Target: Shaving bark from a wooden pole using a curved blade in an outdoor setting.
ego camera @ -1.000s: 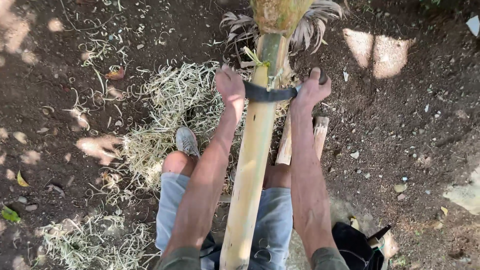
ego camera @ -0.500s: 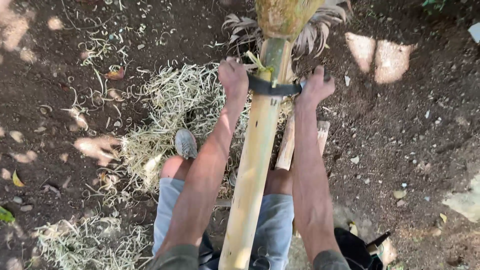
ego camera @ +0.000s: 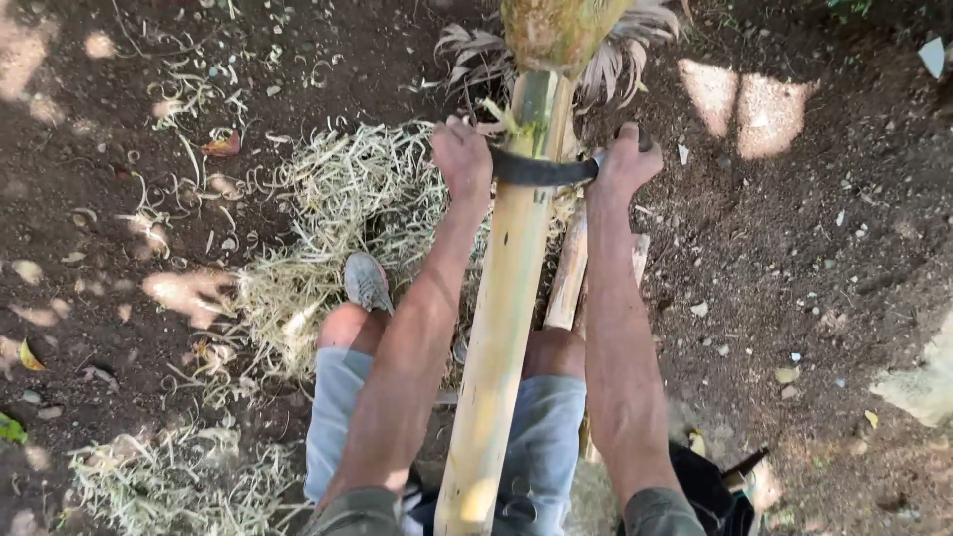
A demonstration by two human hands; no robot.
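From the head view, looking straight down, a long pale bamboo pole runs from the person's lap away toward the top of the frame, lying between the 2 knees. Its far end carries a rougher, greenish-brown section with dry leaf sheaths fanning out around it. A dark curved blade lies across the pole near that far end, touching its upper surface. The left hand is closed in a fist around the blade's left end, and the right hand is closed in a fist around its right end, so both hands grip the 1 tool with the pole between them. Both forearms stretch forward, 1 on each side of the pole. A second, shorter piece of wood lies just beside the pole under the right forearm. A grey shoe rests on a heap of pale shavings to the left of the pole. Dark soil with scattered curls and dry leaves surrounds everything.
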